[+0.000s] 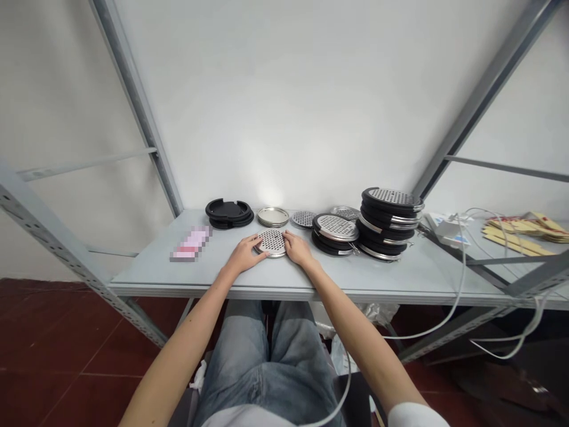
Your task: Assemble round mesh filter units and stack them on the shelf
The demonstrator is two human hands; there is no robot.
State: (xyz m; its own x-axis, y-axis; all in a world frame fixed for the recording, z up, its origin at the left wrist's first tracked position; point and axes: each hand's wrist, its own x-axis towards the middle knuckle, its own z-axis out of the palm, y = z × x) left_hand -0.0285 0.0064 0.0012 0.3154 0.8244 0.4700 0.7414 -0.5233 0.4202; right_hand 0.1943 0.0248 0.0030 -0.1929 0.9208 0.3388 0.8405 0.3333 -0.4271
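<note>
A round perforated metal disc (272,242) lies flat on the grey table in front of me, with a plain metal rim around it. My left hand (247,254) grips its left edge, thumb at the near side and fingers at the far side. On the opposite edge, my right hand (297,248) holds it with bent fingers. Behind the disc sits a small pile of plain metal rings or plates (272,216). Another perforated disc (304,219) lies just right of that pile. Black round holders (229,212) are stacked at the back left.
To the right stand a low stack of black-edged discs (336,230) and a taller stack (391,224). A blurred pink item (192,244) lies left. Metal posts (133,101) frame the table; a white cable (460,284) hangs over its front edge. Yellow strips (520,231) lie far right.
</note>
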